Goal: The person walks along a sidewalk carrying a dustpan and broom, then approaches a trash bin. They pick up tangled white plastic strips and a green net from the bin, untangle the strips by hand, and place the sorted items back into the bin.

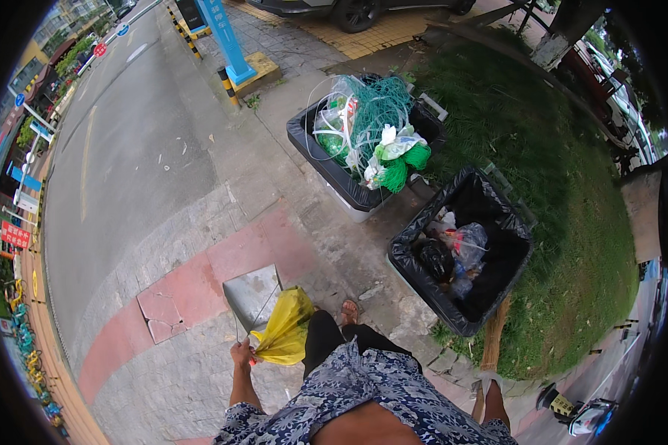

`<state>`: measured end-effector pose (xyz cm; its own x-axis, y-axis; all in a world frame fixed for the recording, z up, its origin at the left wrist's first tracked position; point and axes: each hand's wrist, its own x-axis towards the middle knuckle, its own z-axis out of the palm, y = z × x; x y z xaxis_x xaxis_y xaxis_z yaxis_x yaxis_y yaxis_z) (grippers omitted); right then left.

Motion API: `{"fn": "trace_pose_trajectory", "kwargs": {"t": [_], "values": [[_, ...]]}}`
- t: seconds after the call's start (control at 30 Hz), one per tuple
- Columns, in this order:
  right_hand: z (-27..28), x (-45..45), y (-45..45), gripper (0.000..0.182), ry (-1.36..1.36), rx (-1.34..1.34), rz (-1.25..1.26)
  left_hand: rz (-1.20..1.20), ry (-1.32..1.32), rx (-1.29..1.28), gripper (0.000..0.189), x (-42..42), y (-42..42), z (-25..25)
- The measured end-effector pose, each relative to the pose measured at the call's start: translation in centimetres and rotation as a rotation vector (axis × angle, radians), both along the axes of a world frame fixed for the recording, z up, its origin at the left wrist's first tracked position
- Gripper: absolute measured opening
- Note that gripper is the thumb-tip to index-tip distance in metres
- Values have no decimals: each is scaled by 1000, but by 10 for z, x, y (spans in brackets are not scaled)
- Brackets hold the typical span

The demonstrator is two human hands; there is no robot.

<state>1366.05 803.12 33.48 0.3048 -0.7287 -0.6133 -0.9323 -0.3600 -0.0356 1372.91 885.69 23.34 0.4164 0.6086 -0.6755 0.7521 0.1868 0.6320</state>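
Observation:
My left hand [242, 352] grips the gathered neck of a yellow plastic bag [287, 322] and the wire handle of a metal dustpan [253, 289] that hangs beside the bag. At the lower right my right hand [489, 380], in a thin clear covering, is closed around a straw broom [495, 339]. The broom's upper part passes beside the near bin [462, 320], which is lined with black plastic and holds bagged rubbish [451, 250]. Beyond it, a second lined bin [339, 189] is heaped with teal netting [381, 105], white strapping and green mesh.
Grass [579, 250] borders the bins on the right. A blue post [228, 44] on a yellow base and a striped bollard [227, 86] stand beyond them. A car [356, 14] is parked at the top. The road [133, 139] runs along the left.

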Motion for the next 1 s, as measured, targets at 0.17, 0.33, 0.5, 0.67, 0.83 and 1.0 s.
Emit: {"fn": "trace_pose_trajectory", "kwargs": {"t": [0.17, 0.33, 0.5, 0.67, 0.83, 1.0], "values": [[12, -33, 89, 49, -32, 39, -342, -108, 43, -12, 30, 105, 43, -14], [45, -17, 147, 39, -130, 13, -574, -187, 11, -35, 27, 178, 89, -41], [98, 1, 189, 30, -278, -99, -818, -323, 91, 2, 31, 223, 117, -80], [135, 68, 200, 22, -582, -246, -934, -441, 153, 67, 34, 232, 136, -129], [104, 102, 139, 43, -804, -131, -966, -645, 190, 76, 28, 234, 136, -199], [44, 244, 173, 32, -843, -178, -668, -1006, 203, 403, 33, 243, 160, -246]]}}
